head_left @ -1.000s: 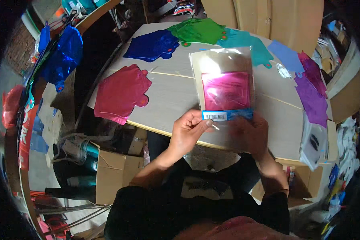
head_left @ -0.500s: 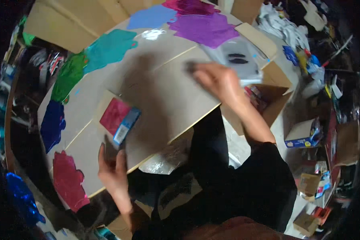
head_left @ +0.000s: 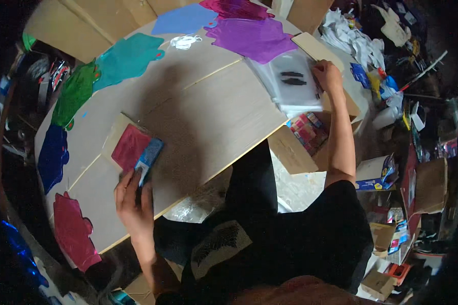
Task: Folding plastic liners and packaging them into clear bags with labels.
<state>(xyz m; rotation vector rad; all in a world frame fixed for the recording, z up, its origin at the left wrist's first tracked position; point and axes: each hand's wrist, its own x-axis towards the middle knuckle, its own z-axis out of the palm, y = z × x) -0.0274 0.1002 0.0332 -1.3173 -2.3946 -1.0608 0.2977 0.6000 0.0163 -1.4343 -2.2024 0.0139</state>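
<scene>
A flat package with a pink-red panel (head_left: 132, 146) and a blue header strip (head_left: 149, 153) lies on a cardboard piece (head_left: 113, 131) at the left of the table. My left hand (head_left: 135, 201) touches its lower end, thumb and fingers apart. Farther right, my right hand (head_left: 328, 76) is at the edge of a stack of clear plastic bags (head_left: 275, 81), beside a beige card (head_left: 315, 50). Its fingers are bent together; what they hold, if anything, is hidden. Small black strips (head_left: 293, 81) show on the bags.
Shiny folded pieces line the table's (head_left: 224, 117) far and left edge: purple (head_left: 252, 38), teal (head_left: 130, 57), green (head_left: 77, 96), dark blue (head_left: 53, 155), pink (head_left: 74, 229). A white bundle (head_left: 185, 41) lies near them. An open carton (head_left: 292, 150) with small coloured packets stands beside the right edge.
My right hand has moved right, from over the table to the edge of the plastic bags. My left hand has reached the lower end of the package. The view has shifted slightly.
</scene>
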